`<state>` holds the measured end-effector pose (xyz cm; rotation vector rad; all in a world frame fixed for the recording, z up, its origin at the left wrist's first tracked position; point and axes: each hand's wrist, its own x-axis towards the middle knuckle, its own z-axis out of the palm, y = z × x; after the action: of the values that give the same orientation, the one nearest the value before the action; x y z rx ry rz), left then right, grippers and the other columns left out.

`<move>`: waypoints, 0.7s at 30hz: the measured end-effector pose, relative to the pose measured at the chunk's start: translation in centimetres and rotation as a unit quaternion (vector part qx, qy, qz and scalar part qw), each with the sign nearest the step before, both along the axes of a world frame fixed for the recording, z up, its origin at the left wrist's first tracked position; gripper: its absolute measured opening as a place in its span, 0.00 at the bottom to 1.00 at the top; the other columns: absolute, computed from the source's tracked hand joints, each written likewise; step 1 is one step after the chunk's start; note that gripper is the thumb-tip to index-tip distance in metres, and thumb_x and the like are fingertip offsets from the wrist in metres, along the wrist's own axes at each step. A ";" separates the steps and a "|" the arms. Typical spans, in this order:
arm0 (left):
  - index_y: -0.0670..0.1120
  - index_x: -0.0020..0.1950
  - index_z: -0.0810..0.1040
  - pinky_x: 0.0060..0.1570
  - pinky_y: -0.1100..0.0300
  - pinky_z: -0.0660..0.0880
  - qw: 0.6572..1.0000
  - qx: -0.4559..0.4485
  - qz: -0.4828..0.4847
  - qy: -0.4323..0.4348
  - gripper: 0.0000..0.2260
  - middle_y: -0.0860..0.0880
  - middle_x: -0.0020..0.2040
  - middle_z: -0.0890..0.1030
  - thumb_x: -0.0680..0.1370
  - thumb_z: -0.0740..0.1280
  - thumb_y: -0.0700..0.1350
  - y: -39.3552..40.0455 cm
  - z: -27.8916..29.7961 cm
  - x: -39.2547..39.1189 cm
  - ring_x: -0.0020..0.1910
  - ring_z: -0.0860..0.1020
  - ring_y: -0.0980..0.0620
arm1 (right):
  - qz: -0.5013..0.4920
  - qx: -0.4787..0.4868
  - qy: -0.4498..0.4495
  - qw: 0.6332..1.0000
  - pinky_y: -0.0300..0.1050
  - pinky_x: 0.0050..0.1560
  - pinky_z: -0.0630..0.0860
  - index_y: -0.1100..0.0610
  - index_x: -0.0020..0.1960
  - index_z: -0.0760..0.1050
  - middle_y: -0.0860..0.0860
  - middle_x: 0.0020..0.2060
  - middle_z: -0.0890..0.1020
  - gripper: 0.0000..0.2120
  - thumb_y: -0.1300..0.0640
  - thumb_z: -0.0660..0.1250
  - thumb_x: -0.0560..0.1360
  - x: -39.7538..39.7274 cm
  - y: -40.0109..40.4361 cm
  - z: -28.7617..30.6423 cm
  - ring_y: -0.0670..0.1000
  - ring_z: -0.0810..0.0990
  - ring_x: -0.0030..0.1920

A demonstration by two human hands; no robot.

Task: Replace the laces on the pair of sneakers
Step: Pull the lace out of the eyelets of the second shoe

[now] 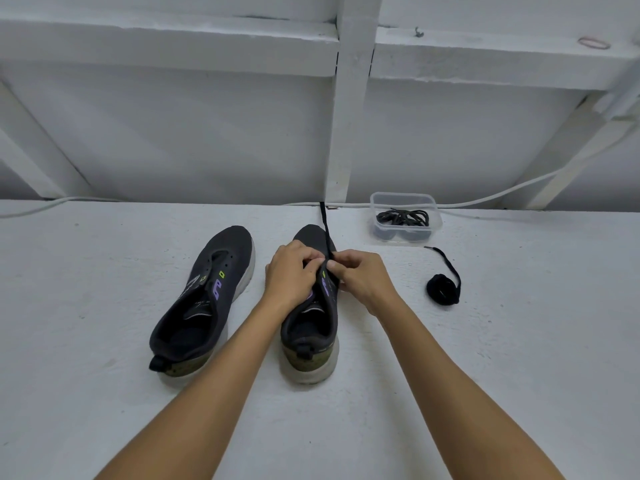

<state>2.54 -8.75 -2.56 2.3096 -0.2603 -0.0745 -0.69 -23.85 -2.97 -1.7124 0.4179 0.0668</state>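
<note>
We see white table (104,393) bare toward near edge. Right black mesh sneaker (313,327) under both hands; left hand (294,275) and right hand (360,275) pinch flat black lace (325,223).

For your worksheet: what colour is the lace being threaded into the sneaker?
Black lace, clearest in the head view.

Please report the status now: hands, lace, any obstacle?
Left hand grips right sneaker. Right hand pinches black lace at the eyelets. Left sneaker unlaced. No obstacle seen.
</note>
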 end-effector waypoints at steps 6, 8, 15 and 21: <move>0.53 0.53 0.82 0.57 0.48 0.75 1.000 -0.014 -0.002 0.008 0.05 0.56 0.50 0.79 0.80 0.67 0.47 0.4 -0.1 -0.3 0.53 0.76 0.52 | -0.043 0.019 -0.016 0.999 0.57 0.55 0.83 0.53 0.48 0.85 0.49 0.43 0.87 0.02 0.57 0.75 0.75 -0.5 0.5 0.2 0.51 0.86 0.48; 0.52 0.50 0.80 0.54 0.49 0.77 0.998 -0.046 0.023 0.022 0.02 0.56 0.45 0.80 0.78 0.69 0.46 0.4 0.1 -0.5 0.47 0.77 0.54 | -0.063 0.028 -0.031 0.997 0.56 0.51 0.84 0.54 0.47 0.83 0.52 0.43 0.86 0.02 0.57 0.72 0.78 -0.9 0.5 1.0 0.51 0.86 0.47; 0.51 0.52 0.81 0.53 0.53 0.77 0.994 -0.092 0.057 0.028 0.03 0.55 0.44 0.81 0.80 0.68 0.46 0.5 1.5 -0.4 0.43 0.78 0.57 | -0.022 0.029 -0.065 0.997 0.43 0.42 0.83 0.57 0.47 0.79 0.55 0.43 0.85 0.02 0.62 0.71 0.78 -1.3 -1.2 5.0 0.49 0.84 0.46; 0.55 0.72 0.75 0.52 0.64 0.68 0.994 -0.030 -0.049 -0.095 0.19 0.57 0.58 0.77 0.80 0.68 0.46 0.3 4.0 1.0 0.48 0.77 0.57 | 0.029 0.031 -0.037 0.998 0.45 0.42 0.84 0.62 0.49 0.79 0.60 0.43 0.85 0.04 0.65 0.73 0.75 -2.0 -1.8 7.8 0.50 0.86 0.43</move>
<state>3.54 -8.43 1.47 2.2456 -0.4666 0.1036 -2.72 -25.67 4.83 -1.6612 0.3092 0.0583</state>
